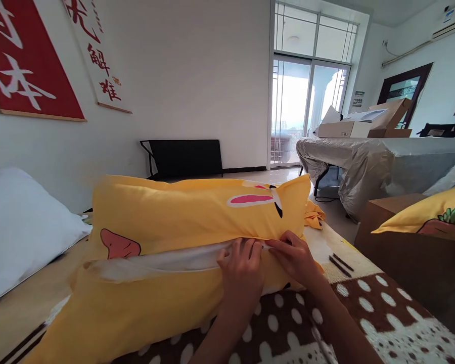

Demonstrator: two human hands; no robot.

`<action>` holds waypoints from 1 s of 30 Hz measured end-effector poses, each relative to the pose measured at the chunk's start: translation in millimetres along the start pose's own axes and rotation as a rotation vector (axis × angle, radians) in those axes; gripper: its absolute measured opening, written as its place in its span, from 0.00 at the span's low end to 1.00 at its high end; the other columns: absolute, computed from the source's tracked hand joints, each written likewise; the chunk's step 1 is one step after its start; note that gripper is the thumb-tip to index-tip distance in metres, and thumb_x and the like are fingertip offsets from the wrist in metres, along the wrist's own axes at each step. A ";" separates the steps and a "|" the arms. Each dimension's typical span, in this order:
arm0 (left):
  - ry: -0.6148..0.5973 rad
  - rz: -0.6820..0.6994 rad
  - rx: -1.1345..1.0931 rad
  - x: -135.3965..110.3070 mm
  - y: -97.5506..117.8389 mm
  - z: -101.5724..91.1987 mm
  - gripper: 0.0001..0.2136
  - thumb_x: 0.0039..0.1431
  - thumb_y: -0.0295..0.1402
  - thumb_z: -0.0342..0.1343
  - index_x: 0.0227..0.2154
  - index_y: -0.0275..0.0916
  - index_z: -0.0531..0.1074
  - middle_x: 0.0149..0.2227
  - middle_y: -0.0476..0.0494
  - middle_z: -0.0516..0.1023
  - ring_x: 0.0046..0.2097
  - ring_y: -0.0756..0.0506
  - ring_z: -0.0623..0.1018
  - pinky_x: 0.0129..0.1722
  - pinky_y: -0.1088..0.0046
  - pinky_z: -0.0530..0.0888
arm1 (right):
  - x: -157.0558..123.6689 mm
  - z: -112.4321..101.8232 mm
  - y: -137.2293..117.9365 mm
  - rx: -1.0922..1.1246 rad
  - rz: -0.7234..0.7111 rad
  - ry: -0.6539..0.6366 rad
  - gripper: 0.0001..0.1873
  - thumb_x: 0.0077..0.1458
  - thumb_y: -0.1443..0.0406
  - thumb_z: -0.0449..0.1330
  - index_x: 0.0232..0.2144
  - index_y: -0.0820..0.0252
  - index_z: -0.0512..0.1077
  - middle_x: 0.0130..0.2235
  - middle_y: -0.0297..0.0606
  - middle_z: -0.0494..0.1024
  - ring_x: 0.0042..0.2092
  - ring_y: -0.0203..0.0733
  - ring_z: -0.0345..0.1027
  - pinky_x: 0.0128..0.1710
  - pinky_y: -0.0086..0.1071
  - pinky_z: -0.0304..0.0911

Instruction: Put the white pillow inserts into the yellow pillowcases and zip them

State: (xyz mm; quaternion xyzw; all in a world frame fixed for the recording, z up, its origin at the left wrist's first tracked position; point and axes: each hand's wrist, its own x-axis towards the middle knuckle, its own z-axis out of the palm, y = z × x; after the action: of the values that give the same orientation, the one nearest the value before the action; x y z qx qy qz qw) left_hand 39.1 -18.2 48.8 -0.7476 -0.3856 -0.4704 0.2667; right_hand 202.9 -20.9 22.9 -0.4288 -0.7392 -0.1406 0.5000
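A long yellow pillowcase [189, 217] with a rabbit-ear print and a pink patch lies across the bed in front of me. Its long side slit gapes toward the left, showing a white pillow insert [167, 260] inside. My left hand [244, 268] has its fingers curled over the slit, gripping the cloth edges right of the gap. Close beside it, my right hand [293, 258] pinches the pillowcase edge near the slit's right end. Whether a zipper pull lies between the fingers is too small to make out.
A brown-and-white dotted blanket [364, 298] covers the bed. At left lies a white pillow [26, 227]; at right, a yellow cushion [440, 215] rests on a cardboard box [398, 253]. Farther back stand a plastic-covered table [349, 156] with open boxes and a black bench [185, 157].
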 end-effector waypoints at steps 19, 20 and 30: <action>-0.004 0.151 0.259 -5.3 -42.8 -21.3 0.08 0.57 0.21 0.50 0.33 0.40 0.71 0.36 0.45 0.79 0.36 0.45 0.74 0.38 0.64 0.58 | 2.3 -2.4 0.9 0.032 -0.003 0.026 0.13 0.60 0.66 0.53 0.40 0.55 0.77 0.28 0.35 0.66 0.30 0.34 0.63 0.28 0.28 0.59; 0.001 0.142 0.269 -5.9 -44.6 -23.6 0.08 0.57 0.21 0.50 0.33 0.40 0.71 0.38 0.44 0.79 0.38 0.44 0.74 0.39 0.64 0.58 | 2.1 -2.2 1.2 0.033 0.001 0.018 0.13 0.60 0.66 0.53 0.40 0.55 0.77 0.28 0.35 0.66 0.30 0.34 0.63 0.28 0.28 0.59; 0.008 0.137 0.174 -7.6 -56.5 -36.1 0.09 0.60 0.21 0.47 0.31 0.39 0.69 0.44 0.43 0.78 0.47 0.44 0.75 0.49 0.63 0.61 | 0.2 -0.2 3.1 0.038 0.003 -0.030 0.15 0.61 0.65 0.51 0.44 0.51 0.76 0.28 0.34 0.65 0.30 0.34 0.62 0.28 0.27 0.59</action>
State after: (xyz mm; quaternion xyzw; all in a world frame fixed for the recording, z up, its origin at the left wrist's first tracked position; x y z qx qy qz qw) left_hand -27.6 -16.6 58.8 -0.7444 -0.3719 -0.4186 0.3637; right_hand 205.4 -19.1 22.5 -0.4224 -0.7485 -0.1194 0.4971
